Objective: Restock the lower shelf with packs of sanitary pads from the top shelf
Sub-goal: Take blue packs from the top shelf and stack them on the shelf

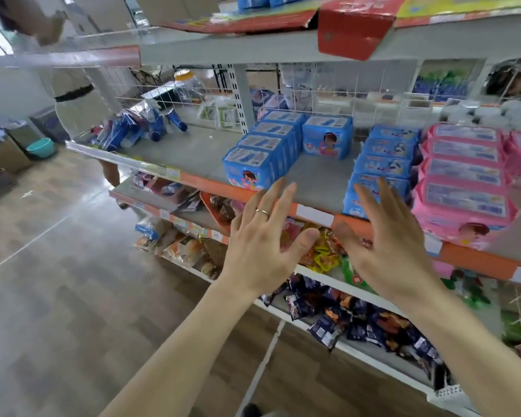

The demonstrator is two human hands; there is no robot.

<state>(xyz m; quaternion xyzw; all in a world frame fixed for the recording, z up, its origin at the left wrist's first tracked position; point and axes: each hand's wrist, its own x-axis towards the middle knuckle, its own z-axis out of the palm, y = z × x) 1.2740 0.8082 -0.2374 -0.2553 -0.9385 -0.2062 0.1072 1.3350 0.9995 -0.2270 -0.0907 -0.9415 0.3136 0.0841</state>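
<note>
Packs of sanitary pads (260,152) are sitting in rows on the lower shelf (313,179), running from its front edge toward the wire mesh at the back. One blue row is standing on the left side of the stocked stretch, its front pack touching the orange front edge (199,179) of the shelf. A single blue pack (327,136) is standing at the back, just beside that row. A second blue row (384,167) is lying further right, and a pink row (463,179) is pressing against it on the right, reaching the front edge too. Between the two blue rows a bare strip of shelf is showing.

More blue packs (263,0) are resting on the top shelf (223,48), near its front edge, above a torn red cardboard flap (352,28).

The left hand (260,245) is hovering in front of the lower shelf's front edge, fingers spread wide and holding nothing, a ring (262,212) showing on one finger. The right hand (388,245) is hovering just beside it, also spread wide and holding nothing, its fingertips overlapping the front of the second blue row; whether they are touching it cannot be told.

Snack packets (358,323) are lying on the shelves beneath. Another person (73,94) is standing near the far left end of the shelving.
</note>
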